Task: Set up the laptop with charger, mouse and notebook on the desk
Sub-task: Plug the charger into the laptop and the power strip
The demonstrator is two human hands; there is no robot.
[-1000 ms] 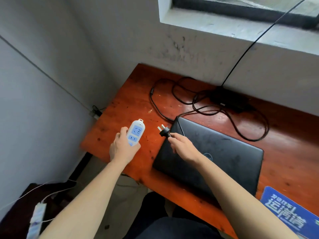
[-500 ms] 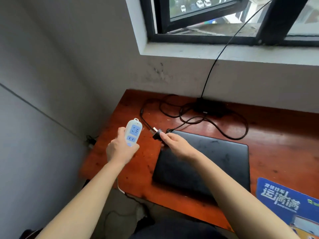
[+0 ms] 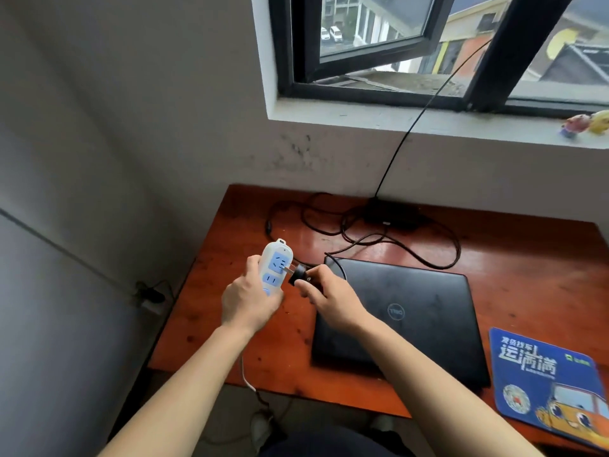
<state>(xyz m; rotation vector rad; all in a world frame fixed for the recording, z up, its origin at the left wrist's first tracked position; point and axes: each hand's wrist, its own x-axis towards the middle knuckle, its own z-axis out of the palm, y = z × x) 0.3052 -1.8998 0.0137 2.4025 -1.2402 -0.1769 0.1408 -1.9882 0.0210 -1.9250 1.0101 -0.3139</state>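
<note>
My left hand (image 3: 247, 299) grips a white power strip (image 3: 276, 266) with blue sockets, held upright above the desk's left part. My right hand (image 3: 329, 297) pinches the black charger plug (image 3: 298, 274), whose prongs touch the strip's upper socket. The charger's black cable (image 3: 412, 252) loops over the back of the reddish wooden desk (image 3: 534, 268) to the power brick (image 3: 390, 214). A closed black laptop (image 3: 421, 311) lies flat in the desk's middle. No mouse or notebook is in view.
A blue mouse pad (image 3: 547, 380) with a cartoon truck lies at the desk's right front. The window sill (image 3: 428, 125) carries small toy figures (image 3: 586, 124) at far right. A grey wall stands close on the left. A white cord (image 3: 245, 374) hangs below my left hand.
My right hand brought the plug leftward until its prongs met the strip's upper socket. My head tilted up, so the window came into view.
</note>
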